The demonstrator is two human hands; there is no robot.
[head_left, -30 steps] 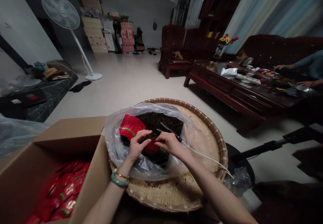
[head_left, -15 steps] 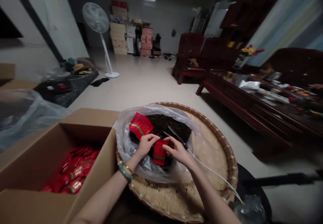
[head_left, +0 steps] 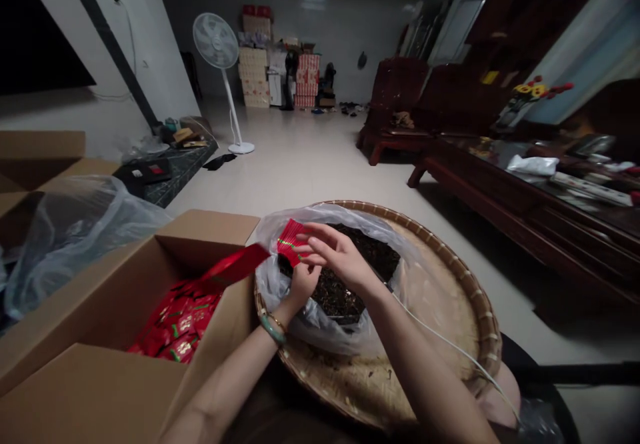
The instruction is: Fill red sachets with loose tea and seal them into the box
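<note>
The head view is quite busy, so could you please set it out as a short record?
left hand: beside the fanned packets, grip unclear
right hand: open, fingers partly over them
blurred red packet: over the carton's edge, apart from both hands
carton: red packets inside
plastic bag: dark leafy material inside, on woven tray

Fanned red packets (head_left: 290, 241) in plastic bag (head_left: 270, 287); blurred packet (head_left: 237, 265) above carton (head_left: 213, 227) edge
</note>
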